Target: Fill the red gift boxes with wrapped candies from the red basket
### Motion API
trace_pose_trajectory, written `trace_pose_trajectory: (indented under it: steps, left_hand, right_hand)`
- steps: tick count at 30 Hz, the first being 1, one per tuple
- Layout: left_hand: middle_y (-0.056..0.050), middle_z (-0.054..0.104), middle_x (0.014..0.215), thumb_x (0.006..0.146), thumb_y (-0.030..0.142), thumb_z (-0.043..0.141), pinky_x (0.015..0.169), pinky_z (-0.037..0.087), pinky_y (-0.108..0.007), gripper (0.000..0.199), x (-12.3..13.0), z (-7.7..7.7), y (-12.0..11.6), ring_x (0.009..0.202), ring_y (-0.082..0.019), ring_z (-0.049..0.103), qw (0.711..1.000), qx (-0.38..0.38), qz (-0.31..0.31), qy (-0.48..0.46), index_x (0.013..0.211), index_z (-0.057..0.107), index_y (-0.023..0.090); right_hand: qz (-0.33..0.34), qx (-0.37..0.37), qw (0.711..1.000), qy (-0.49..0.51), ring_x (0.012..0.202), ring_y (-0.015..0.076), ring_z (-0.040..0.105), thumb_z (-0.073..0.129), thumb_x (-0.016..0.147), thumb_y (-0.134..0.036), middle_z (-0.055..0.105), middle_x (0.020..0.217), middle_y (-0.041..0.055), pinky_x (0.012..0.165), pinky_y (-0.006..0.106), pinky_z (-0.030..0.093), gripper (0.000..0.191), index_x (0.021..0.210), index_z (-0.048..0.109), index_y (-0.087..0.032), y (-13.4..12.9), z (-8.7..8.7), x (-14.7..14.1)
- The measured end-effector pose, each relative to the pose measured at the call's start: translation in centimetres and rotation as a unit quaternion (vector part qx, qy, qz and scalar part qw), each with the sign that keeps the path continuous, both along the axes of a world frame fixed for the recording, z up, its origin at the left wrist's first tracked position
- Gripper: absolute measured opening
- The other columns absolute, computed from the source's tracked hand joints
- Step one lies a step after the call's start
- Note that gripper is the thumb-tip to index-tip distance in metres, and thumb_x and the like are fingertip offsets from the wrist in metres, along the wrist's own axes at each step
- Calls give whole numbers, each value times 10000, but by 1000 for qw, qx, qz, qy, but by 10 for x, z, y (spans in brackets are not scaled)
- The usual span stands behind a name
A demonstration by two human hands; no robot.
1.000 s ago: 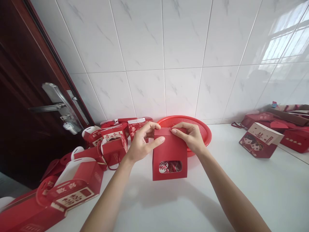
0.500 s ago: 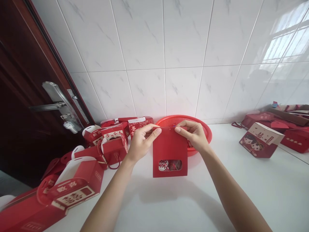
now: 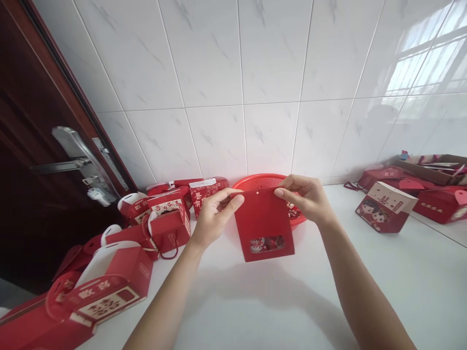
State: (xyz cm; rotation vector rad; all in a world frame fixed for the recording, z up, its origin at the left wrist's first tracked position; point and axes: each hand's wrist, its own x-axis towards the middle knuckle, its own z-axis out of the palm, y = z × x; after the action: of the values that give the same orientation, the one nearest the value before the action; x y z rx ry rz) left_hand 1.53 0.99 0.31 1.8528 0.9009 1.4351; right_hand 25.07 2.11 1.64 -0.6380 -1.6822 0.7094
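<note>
A flat-faced red box [image 3: 264, 218] hangs above the white table, tilted a little, its lower end toward the right. Near its bottom is a clear window showing red and white contents, and a small hole shows at its top edge. My left hand [image 3: 215, 214] pinches the top left corner. The top right corner is between the thumb and fingers of my right hand [image 3: 304, 197]. Behind the box sits a red plastic basket [image 3: 255, 181] with small printed items inside, partly hidden by the box and my right hand.
Several red gift boxes [image 3: 109, 296] line the left side of the table [image 3: 233, 321]. At right stand a cartoon-printed box [image 3: 383, 209], more red boxes [image 3: 438, 204] and an open carton [image 3: 438, 167]. A tiled wall [image 3: 270, 58] rises behind; a dark door [image 3: 32, 121] is at left.
The red box has swung from upright to tilted, its lower end shifting right. My right hand has moved slightly right and up. The whole view has shifted a little.
</note>
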Motion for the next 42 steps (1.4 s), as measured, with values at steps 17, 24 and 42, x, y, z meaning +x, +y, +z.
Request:
trace_pose_trajectory:
  steps: [17, 24, 42]
  left_hand:
    - [-54, 761, 847, 892, 225, 595, 723, 516, -255, 175, 95, -95, -39, 794, -172, 665, 930, -55, -303, 201, 870, 760, 170]
    - [-65, 757, 837, 813, 183, 630, 688, 507, -241, 200, 111, -151, -60, 719, -157, 646, 903, -130, -342, 227, 911, 801, 150]
    - [-36, 732, 765, 819, 185, 589, 659, 498, -235, 195, 115, -158, -60, 670, -144, 611, 906, -97, -334, 240, 851, 782, 172]
  right_hand:
    - [-541, 42, 836, 82, 422, 157, 512, 731, 718, -509, 583, 587, 3, 412, 308, 399, 321, 669, 592, -225, -6, -40, 154]
    - [-613, -42, 789, -11, 576, 208, 588, 562, 749, -593, 684, 738, 80, 589, 373, 501, 381, 734, 586, -213, 10, -93, 175]
    - [-673, -92, 713, -175, 822, 352, 617, 573, 763, -594, 665, 1007, 216, 692, 485, 476, 548, 1089, 526, -156, 18, -137, 205]
